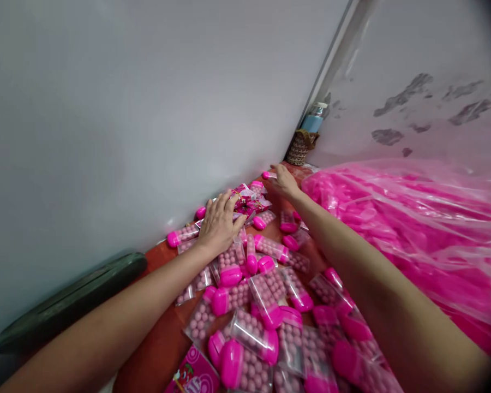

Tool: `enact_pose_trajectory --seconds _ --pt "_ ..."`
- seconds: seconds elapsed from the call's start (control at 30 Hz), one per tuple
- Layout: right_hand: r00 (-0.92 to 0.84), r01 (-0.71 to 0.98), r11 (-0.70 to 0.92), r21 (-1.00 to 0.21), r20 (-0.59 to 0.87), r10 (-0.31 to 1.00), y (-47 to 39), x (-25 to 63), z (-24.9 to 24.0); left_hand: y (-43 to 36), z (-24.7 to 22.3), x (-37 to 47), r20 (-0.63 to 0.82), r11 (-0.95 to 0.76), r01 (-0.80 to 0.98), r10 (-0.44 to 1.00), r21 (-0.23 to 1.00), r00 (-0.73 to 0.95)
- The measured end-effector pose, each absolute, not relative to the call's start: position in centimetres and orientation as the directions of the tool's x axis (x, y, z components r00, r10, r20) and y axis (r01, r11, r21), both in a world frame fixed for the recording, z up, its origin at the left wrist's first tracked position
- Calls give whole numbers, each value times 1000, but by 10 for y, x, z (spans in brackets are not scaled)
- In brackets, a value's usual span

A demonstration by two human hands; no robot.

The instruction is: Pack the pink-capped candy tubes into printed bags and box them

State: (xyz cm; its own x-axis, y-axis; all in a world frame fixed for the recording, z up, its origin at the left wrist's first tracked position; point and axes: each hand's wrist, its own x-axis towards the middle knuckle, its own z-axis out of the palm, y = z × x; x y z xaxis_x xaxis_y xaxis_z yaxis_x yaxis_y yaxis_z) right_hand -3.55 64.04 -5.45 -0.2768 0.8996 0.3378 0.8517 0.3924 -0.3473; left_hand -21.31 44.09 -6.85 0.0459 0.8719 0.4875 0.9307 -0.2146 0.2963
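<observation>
My left hand [221,224] lies palm down with spread fingers on a heap of clear containers with bright pink caps, filled with pink balls [264,295]. Just past its fingertips is a cluster of pink printed packets [249,201]. My right hand [284,182] reaches to the far end of the red surface, its fingers apart around one small pink-capped container [269,175]. Whether the fingers touch that container cannot be made out.
A big clear plastic bag of pink pieces [405,229] bulges on the right. In the far corner stands a bottle [313,117] in a woven holder [298,148]. A dark green rounded object [73,300] leans by the grey wall [126,109]. Nearby lies a pink printed card [193,372].
</observation>
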Motion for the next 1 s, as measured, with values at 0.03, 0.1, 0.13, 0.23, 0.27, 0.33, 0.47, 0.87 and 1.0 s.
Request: enact_pose_trajectory --seconds 0.03,0.1,0.13,0.23,0.27,0.33,0.47,0.87,1.0 --pt "-298 866 390 -312 304 905 647 -39 -58 441 -68 -213 486 -214 931 873 296 46" --pt "-308 900 360 -248 223 925 659 -43 -67 441 -68 -213 483 -212 930 874 300 44" --pt "-301 916 338 -216 188 935 663 -43 -70 441 -68 -213 482 -213 929 875 303 43" --pt "-279 949 294 -116 129 952 664 -34 -73 442 -68 -213 482 -223 923 875 312 48" --pt "-280 953 291 -83 122 952 662 -31 -72 441 -68 -213 483 -227 922 874 313 51" --pt "-302 952 307 -22 124 945 654 -27 -68 441 -68 -213 484 -226 922 874 315 49" --pt "-352 936 350 49 195 915 643 -31 -67 441 -67 -213 476 -217 926 878 310 46" --pt "-400 910 399 110 -14 916 668 -27 -57 442 -68 -211 463 -214 932 884 293 58" --pt "-421 898 414 147 19 907 648 -14 -53 441 -67 -212 486 -218 930 873 297 49"
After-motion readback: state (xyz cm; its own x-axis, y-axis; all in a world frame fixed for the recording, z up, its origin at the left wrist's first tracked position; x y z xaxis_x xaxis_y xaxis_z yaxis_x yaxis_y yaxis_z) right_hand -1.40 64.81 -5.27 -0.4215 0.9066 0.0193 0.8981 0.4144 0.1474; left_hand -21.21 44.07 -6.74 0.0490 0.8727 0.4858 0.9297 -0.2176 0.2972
